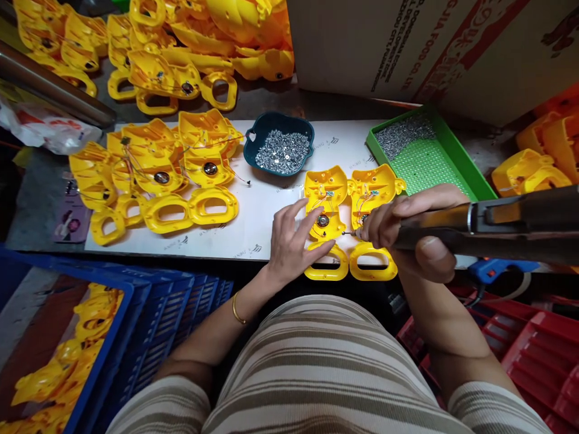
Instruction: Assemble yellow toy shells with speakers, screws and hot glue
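Note:
My right hand (407, 223) is wrapped around a dark electric screwdriver (511, 220), whose thin bit points left toward a yellow plastic shell half (332, 181). The bit's tip is near the shell's lower right edge; I cannot tell whether it touches. My left hand (292, 238) lies at the shell's left side, fingers apart, with the thumb over its yellow ring-shaped handle (326, 271). Inside the shell show a round speaker (322, 221), thin wires and a small circuit board. A second like shell (373, 178) stands beside it, partly hidden by my right hand.
A dark bowl of screws (279, 144) and a green tray (452, 163) with small metal parts stand behind the shells. More wired yellow shells (156, 150) lie at left. Blue crates (167, 331) and red crates (534, 355) flank me. A carton (344, 54) stands at the back.

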`<move>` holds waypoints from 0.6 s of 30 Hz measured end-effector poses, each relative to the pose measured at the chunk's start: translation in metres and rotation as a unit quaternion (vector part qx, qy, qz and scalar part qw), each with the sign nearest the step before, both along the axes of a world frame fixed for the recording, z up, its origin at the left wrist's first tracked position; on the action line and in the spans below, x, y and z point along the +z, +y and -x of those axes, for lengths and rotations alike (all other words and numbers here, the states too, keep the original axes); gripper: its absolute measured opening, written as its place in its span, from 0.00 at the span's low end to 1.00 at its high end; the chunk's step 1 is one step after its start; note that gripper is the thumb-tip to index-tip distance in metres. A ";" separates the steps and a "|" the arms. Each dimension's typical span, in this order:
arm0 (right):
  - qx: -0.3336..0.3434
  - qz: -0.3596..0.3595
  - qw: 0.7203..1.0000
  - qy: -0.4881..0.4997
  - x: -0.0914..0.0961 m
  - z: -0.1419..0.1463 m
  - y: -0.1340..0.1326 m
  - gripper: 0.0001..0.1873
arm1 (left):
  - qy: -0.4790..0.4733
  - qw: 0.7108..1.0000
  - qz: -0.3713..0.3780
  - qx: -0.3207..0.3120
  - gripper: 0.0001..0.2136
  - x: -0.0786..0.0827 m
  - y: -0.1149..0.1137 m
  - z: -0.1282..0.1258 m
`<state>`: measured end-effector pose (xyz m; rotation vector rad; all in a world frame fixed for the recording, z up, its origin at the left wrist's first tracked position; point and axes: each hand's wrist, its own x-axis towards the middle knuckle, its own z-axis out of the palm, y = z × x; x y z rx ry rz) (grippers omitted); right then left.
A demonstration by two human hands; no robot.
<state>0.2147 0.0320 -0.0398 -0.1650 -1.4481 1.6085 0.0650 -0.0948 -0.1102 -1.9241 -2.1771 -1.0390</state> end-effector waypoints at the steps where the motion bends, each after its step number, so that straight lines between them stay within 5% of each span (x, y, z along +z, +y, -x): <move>1: -0.001 -0.012 1.000 0.014 -0.004 0.003 0.002 0.11 | -0.001 1.000 0.016 0.010 0.32 -0.004 -0.001 -0.001; 7: -0.009 -0.056 0.998 0.029 -0.028 0.022 0.009 0.12 | -0.047 0.994 0.100 0.020 0.39 -0.023 -0.006 -0.012; 18: -0.013 -0.011 1.000 -0.004 -0.047 0.034 0.011 0.14 | -0.061 0.991 0.110 0.042 0.42 -0.022 -0.005 -0.019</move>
